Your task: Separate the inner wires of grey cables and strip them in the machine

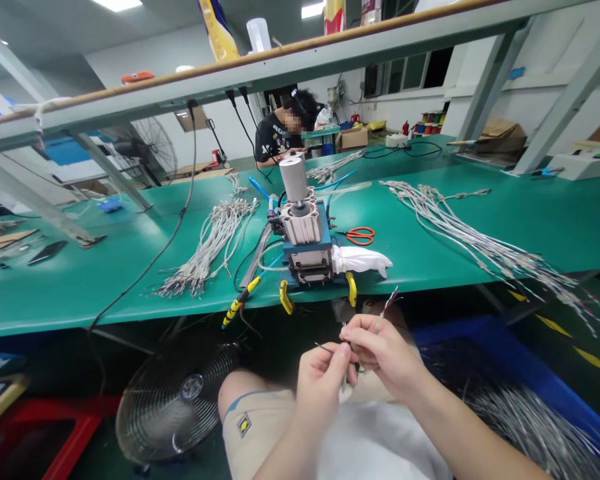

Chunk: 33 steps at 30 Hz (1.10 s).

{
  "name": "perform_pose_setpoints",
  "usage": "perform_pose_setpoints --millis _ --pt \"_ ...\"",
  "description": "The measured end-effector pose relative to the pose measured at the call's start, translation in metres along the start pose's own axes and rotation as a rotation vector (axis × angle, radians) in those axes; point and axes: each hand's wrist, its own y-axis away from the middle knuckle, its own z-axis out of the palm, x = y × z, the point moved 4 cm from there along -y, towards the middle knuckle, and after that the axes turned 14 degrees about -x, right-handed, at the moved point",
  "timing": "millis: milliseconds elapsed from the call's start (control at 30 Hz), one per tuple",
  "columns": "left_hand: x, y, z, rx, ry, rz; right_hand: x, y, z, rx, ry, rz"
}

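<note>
Both my hands meet in front of my lap, below the edge of the green table (80, 280). My left hand (323, 383) pinches a thin dark wire end between thumb and fingers. My right hand (383, 350) is closed on a thin cable (387, 307) whose red and coloured strands stick up past my fingers. Just above them, at the table's edge, stands a small blue and grey pneumatic machine (305, 240) with a silver cylinder on top and yellow levers hanging at its front.
Bundles of grey cables (210, 243) lie left of the machine and more cables (470, 233) to its right. Orange scissors (360, 235) and a white glove (360, 261) sit beside it. A floor fan (180, 400) stands lower left, a blue bin of wires (520, 400) lower right. Another person (285, 130) works beyond.
</note>
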Motion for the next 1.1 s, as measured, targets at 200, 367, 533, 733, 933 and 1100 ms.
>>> perform_pose_setpoints --millis 200,367,533,733,933,1100 --pt "0.003 0.0 0.002 -0.011 -0.033 0.001 0.003 0.0 -0.002 -0.013 -0.019 0.026" --pt "-0.001 0.003 -0.003 -0.02 -0.018 0.042 0.001 0.003 -0.001 -0.003 0.008 -0.046" --pt "-0.003 0.009 -0.006 -0.08 -0.001 0.132 -0.007 0.013 0.007 -0.035 0.1 -0.183" --pt "0.003 0.014 -0.004 -0.064 -0.013 0.146 -0.014 0.02 0.011 -0.074 0.193 -0.243" --pt "0.005 0.015 -0.002 -0.027 -0.046 0.107 -0.015 0.02 0.013 -0.085 0.189 -0.261" --pt "0.005 0.013 -0.004 -0.036 -0.102 0.112 -0.015 0.021 0.014 -0.049 0.175 -0.25"
